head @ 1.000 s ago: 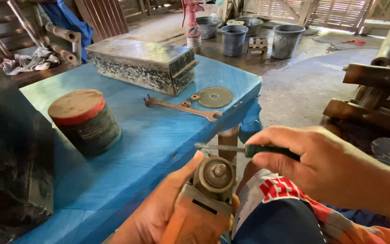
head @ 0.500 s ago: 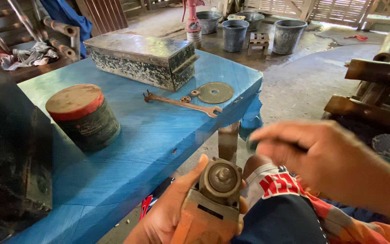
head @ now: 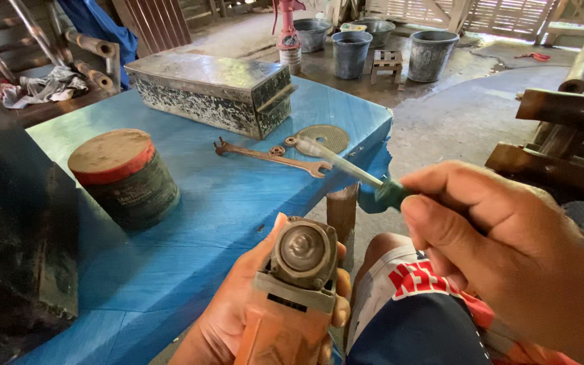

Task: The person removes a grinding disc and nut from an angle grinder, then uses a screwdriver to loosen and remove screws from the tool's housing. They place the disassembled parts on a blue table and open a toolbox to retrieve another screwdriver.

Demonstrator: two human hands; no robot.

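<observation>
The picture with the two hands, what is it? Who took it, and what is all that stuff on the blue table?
The camera sits on a person's head and looks down, so you see that person's own two hands. The left hand holds an orange power tool with a round metal head pointing up; it looks like a grinder with no disc on it. The right hand grips a screwdriver by its green handle, its shaft pointing toward the table, in the air.

On the blue table lie a rusty wrench, a flat round disc, a dusty tin with a red band, and a long worn metal box. Farther back, buckets stand on the ground.
</observation>
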